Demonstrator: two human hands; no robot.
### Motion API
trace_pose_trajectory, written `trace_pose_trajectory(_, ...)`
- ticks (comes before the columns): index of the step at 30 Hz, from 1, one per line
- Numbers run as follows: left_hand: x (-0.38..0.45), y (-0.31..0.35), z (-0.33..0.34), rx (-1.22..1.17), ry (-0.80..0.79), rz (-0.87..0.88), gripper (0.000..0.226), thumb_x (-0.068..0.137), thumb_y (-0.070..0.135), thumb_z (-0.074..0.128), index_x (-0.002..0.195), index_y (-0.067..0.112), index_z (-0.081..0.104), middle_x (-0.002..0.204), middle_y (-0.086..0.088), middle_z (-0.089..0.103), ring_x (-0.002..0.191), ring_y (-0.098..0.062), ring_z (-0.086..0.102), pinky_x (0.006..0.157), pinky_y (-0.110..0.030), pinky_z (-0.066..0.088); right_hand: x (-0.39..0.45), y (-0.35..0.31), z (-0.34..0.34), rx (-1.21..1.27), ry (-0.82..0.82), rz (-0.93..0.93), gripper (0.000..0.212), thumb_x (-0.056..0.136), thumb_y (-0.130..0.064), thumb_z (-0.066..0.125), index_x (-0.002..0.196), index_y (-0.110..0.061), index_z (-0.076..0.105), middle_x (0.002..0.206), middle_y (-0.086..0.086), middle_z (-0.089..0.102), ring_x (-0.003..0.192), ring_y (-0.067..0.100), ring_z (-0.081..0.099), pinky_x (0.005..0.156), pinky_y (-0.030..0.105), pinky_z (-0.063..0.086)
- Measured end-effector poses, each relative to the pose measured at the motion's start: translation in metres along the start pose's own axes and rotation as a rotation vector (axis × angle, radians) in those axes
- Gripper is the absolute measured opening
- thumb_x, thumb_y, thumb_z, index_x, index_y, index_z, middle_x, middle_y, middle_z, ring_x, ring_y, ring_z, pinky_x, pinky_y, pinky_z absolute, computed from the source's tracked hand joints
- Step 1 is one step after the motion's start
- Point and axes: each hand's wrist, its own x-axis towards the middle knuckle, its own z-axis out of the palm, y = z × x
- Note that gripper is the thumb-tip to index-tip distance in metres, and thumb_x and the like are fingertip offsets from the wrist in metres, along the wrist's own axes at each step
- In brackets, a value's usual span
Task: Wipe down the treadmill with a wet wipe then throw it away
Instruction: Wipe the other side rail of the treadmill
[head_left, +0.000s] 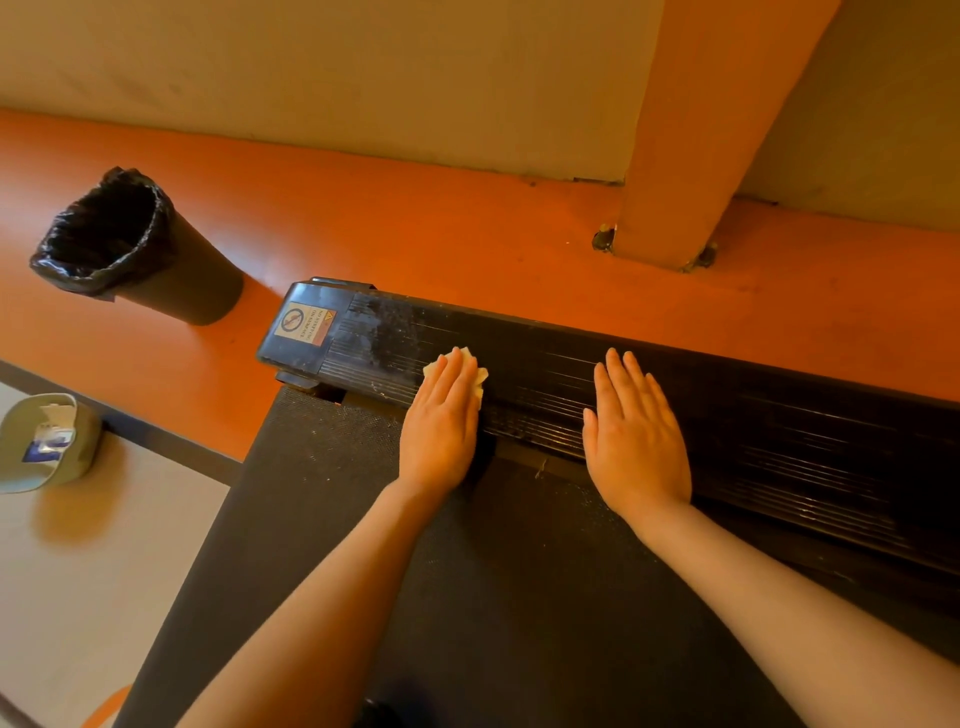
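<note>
Head view is showing you leaning over the treadmill (675, 395), with your left hand (441, 421) lying flat, fingers straight and together, pressing the wet wipe (480, 375) onto the ribbed side rail near its end cap. Your right hand (636, 431) is resting open and flat on the same rail, holding nothing. Only the wipe's edges are peeking out past your fingertips, so it is looking bunched; it could be rolling up under your palm and missing the grooves, where pale dust is showing toward the end cap. Your weight is sitting on both palms beside the belt (467, 597), so a damp rail could be letting a hand slide. The bin (111, 228) is standing well apart on the floor, a long reach for a toss.
</note>
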Motion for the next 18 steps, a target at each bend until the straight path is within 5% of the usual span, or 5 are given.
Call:
trace_pose_trajectory(13,0.086,0.051,0.003,0.018,-0.283,0.333,0.046,0.106,0.026,0.037,0.149,0.012,0.036,0.158,-0.007,0.03,0.149,-0.021,0.017,0.121,-0.035,0.014,-0.001,0.001,-0.002,0.024,-0.008,-0.001,0.052,0.099,-0.028,0.045,0.143,-0.001,0.042,0.153,0.017,0.036,0.144,0.03,0.03,0.115,0.042,0.026)
trace_pose_trajectory(18,0.095,0.061,0.003,0.04,-0.328,0.4,0.042,0.105,0.023,0.041,0.144,0.01,0.044,0.149,-0.01,0.045,0.14,-0.025,0.036,0.116,-0.039,0.026,0.0,0.001,-0.003,0.037,-0.003,-0.01,0.051,0.098,-0.025,0.05,0.141,0.0,0.044,0.152,0.018,0.036,0.144,0.031,0.03,0.115,0.043,0.026)
